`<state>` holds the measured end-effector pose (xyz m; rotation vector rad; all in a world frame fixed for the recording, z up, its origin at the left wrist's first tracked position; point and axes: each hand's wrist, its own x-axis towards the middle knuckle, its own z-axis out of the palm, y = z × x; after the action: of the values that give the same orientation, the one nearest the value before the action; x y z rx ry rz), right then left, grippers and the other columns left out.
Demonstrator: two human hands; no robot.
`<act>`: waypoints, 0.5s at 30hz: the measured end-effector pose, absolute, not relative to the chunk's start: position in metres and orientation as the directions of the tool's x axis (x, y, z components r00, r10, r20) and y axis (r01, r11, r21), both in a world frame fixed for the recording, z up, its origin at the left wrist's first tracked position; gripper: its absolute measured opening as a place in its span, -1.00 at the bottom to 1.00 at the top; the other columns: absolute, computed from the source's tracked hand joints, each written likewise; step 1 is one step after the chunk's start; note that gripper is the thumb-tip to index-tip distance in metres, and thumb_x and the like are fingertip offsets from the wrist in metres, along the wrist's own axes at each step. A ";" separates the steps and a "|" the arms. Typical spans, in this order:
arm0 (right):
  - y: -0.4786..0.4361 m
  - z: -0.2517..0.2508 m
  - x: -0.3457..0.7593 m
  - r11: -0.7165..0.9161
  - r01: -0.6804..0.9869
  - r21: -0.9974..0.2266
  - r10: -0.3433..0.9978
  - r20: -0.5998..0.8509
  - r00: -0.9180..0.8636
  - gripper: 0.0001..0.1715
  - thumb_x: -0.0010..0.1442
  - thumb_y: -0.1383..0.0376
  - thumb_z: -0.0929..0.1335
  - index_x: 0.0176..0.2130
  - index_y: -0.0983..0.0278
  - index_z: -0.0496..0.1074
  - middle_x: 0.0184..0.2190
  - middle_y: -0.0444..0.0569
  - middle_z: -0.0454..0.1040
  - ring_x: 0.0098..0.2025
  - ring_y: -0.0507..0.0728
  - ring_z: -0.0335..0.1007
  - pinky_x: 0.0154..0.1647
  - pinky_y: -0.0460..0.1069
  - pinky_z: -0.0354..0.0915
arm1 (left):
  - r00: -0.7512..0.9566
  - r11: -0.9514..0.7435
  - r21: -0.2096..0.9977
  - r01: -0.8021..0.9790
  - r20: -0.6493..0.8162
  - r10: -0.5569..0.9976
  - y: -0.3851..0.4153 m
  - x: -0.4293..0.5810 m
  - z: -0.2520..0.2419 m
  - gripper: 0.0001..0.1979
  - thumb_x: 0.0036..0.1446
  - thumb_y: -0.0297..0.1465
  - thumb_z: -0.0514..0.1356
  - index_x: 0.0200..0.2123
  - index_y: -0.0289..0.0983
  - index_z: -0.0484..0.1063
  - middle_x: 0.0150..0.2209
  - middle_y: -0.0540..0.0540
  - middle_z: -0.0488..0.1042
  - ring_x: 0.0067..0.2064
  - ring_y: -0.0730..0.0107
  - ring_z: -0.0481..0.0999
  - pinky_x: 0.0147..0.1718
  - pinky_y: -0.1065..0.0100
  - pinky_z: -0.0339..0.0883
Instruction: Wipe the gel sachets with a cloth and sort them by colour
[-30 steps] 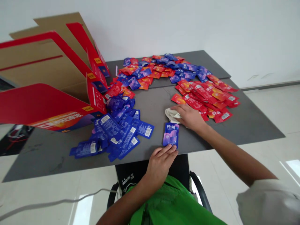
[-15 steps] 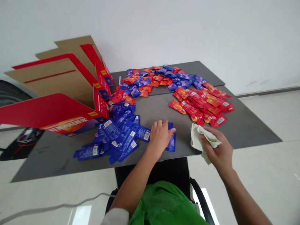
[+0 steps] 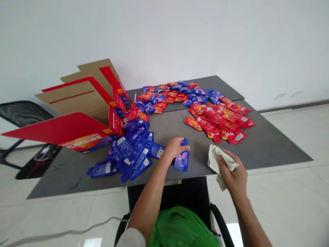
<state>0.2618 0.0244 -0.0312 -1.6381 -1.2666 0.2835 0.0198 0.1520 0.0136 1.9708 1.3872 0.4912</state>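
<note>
Head view: left hand (image 3: 174, 149) on blue packet (image 3: 182, 161), right hand (image 3: 232, 169) with cloth (image 3: 216, 161)

The left hand is closed around the top of the packet, near the near edge of the tabletop (image 3: 269, 151). The right hand is closed on the soft white cloth, a little to the right of the packet. A big heap of blue packets (image 3: 131, 151) lies just left of the left hand. Red packets (image 3: 218, 120) lie far to the right. A red box (image 3: 82, 132) sits at the left.
</note>
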 end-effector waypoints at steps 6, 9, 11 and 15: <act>0.025 -0.029 0.261 0.053 0.565 -0.824 0.837 0.345 0.425 -0.48 0.31 -0.11 0.45 0.07 0.16 0.62 -0.03 0.09 0.67 -0.01 0.35 0.62 0.07 0.25 0.50 | 0.347 -0.374 0.811 0.450 0.227 0.910 0.134 0.018 0.047 -0.85 0.37 -0.34 0.34 -0.12 -0.26 0.71 -0.21 -0.06 0.56 -0.16 0.34 0.58 -0.13 0.36 0.40; 0.025 -0.027 0.260 0.026 0.545 -0.838 0.837 0.316 0.446 -0.41 0.30 -0.15 0.44 0.06 0.21 0.63 -0.04 0.10 0.66 -0.03 0.32 0.61 0.05 0.19 0.49 | 0.413 -0.568 0.737 0.367 0.418 0.809 0.113 0.012 0.051 -0.85 0.39 -0.40 0.35 -0.05 -0.13 0.73 -0.16 -0.06 0.55 -0.09 0.33 0.58 0.00 0.29 0.38; 0.024 -0.027 0.258 0.018 0.544 -0.839 0.837 0.311 0.450 -0.40 0.30 -0.15 0.44 0.06 0.23 0.63 -0.03 0.11 0.66 -0.02 0.31 0.60 0.06 0.18 0.48 | 0.495 -0.644 0.629 0.434 0.431 0.755 0.099 0.006 0.046 -0.81 0.37 -0.46 0.36 -0.05 -0.07 0.73 -0.13 -0.05 0.56 -0.02 0.29 0.58 0.09 0.20 0.33; 0.023 -0.029 0.258 0.020 0.554 -0.832 0.836 0.318 0.447 -0.41 0.31 -0.14 0.45 0.08 0.22 0.62 -0.01 0.12 0.65 0.00 0.30 0.59 0.09 0.18 0.47 | 0.628 -0.671 0.501 0.546 0.286 0.724 0.069 -0.003 0.025 -0.77 0.35 -0.46 0.39 0.01 -0.06 0.69 0.01 -0.07 0.59 0.11 0.22 0.56 0.17 0.10 0.29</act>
<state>0.2577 0.0230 -0.0287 -1.6569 -1.2240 0.3382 -0.0028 0.0692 0.0247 2.4844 1.0124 0.6702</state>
